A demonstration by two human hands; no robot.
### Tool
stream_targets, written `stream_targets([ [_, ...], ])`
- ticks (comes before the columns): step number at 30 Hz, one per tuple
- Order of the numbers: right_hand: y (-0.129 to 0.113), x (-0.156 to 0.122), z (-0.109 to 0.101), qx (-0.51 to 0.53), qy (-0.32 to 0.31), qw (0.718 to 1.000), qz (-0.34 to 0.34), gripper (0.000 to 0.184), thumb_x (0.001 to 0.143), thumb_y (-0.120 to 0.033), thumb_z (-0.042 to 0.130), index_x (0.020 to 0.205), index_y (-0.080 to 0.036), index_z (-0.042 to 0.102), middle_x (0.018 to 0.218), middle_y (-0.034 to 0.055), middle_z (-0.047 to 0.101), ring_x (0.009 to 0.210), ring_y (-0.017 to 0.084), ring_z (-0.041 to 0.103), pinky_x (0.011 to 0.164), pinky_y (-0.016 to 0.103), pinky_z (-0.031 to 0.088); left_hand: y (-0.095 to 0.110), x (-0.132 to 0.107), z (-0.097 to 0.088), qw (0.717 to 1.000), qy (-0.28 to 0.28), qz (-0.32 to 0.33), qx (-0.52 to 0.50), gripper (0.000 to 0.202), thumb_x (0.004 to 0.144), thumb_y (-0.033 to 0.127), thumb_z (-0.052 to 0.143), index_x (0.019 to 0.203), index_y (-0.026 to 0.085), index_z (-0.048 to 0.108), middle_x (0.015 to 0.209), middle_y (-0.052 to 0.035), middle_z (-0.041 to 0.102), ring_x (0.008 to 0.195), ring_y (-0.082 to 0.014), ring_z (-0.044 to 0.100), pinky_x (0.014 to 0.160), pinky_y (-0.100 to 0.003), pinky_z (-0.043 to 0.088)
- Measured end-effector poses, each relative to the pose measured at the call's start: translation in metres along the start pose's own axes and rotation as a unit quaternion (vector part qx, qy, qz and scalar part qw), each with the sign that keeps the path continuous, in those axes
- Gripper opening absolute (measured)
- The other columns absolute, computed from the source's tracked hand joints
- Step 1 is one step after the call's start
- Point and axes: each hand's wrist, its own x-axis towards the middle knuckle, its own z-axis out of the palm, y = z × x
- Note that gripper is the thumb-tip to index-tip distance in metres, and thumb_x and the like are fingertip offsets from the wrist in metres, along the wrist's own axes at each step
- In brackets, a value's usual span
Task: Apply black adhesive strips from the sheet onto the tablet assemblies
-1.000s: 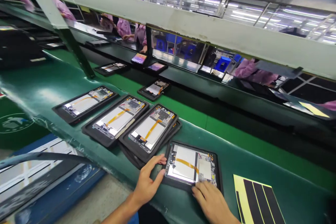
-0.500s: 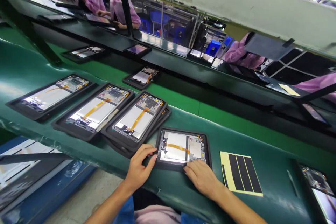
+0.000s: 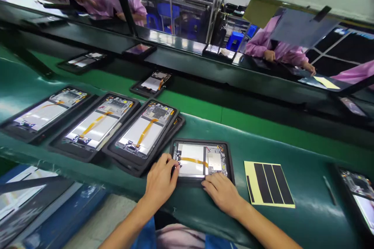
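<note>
An opened tablet lies in its black tray in front of me, showing a white battery, an orange ribbon cable and a circuit board. Over its left end is my left hand, thumb and fingertips drawn together; whatever may be between them is too small to name. My right hand has its fingers curled against the tablet's near edge, by the board end. To the right of that hand lies a yellow sheet bearing several black adhesive strips.
Several opened tablets in trays lie to the left, some stacked. Another tablet sits on the green belt beyond the bench. A slim tool and one more tablet are at right. Co-workers in pink sit opposite.
My left hand has moved from beside the tray onto the tablet's left end, its fingers closing together. The right hand stays at the near edge. The view has shifted slightly.
</note>
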Motion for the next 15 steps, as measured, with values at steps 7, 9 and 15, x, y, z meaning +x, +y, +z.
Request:
stream_targets([
  [7, -0.0009, -0.0005, 0.0022, -0.007, 0.004, 1.0, 0.004, 0.031, 0.11, -0.015, 0.037, 0.103, -0.017, 0.068, 0.093, 0.0063, 0.07, 0.079, 0.019, 0.058, 0.076, 0.033, 0.044, 0.0006, 0.0015, 0.0019, 0.999, 0.0, 0.015, 0.036, 0.026, 0.103, 0.026, 0.044, 0.088, 0.022, 0.065, 0.096, -0.0037, 0.061, 0.069, -0.0192, 0.058, 0.068, -0.034, 0.043],
  [9, -0.0011, 0.0, 0.0018, -0.006, 0.008, 1.0, 0.006, 0.034, 0.11, -0.015, 0.035, 0.103, -0.017, 0.068, 0.093, 0.0062, 0.07, 0.079, 0.019, 0.057, 0.076, 0.033, 0.044, -0.0002, 0.0014, 0.0036, 1.0, 0.011, 0.021, 0.02, 0.026, 0.103, 0.026, 0.043, 0.086, 0.023, 0.064, 0.094, -0.0037, 0.061, 0.07, -0.0197, 0.057, 0.068, -0.034, 0.042],
  [15, -0.0007, -0.0015, 0.0018, -0.01, -0.006, 1.0, 0.001, 0.031, 0.109, -0.014, 0.038, 0.103, -0.017, 0.067, 0.093, 0.0067, 0.07, 0.08, 0.019, 0.057, 0.076, 0.034, 0.043, -0.0043, -0.0004, 0.0039, 0.999, 0.028, 0.024, -0.03, 0.027, 0.105, 0.028, 0.041, 0.086, 0.022, 0.059, 0.093, -0.0033, 0.06, 0.075, -0.019, 0.06, 0.069, -0.032, 0.045],
])
